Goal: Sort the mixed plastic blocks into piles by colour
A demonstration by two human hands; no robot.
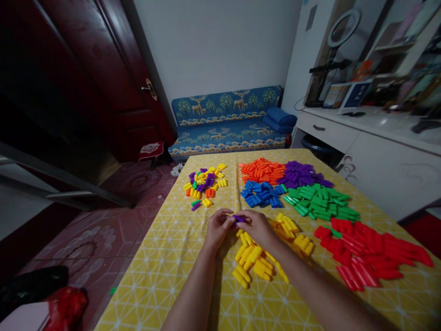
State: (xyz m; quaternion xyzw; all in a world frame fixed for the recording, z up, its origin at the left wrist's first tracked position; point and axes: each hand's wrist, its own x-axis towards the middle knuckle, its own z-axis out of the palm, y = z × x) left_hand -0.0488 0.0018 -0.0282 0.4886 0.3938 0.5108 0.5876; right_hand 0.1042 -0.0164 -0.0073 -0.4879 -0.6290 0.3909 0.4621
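Between the fingertips of my left hand [219, 226] and my right hand [255, 226] is a small purple plastic piece [238, 219]. Both hands pinch it above the table, and fingers cover part of it. Under and beside my right forearm lies a pile of yellow plastic pieces [253, 257], partly hidden by the arm. Farther off from my hands is a blue pile [261, 194]. A mixed heap of yellow, purple, green and orange pieces [206, 180] lies beyond my left hand.
On the yellow patterned tablecloth [165, 276] there are also orange [262, 171], purple [303, 174], green [322, 202] and red [374, 250] piles. Behind the table stands a blue sofa [220, 131]. A white cabinet [379, 170] is at right, a dark red door [113, 69] at left.
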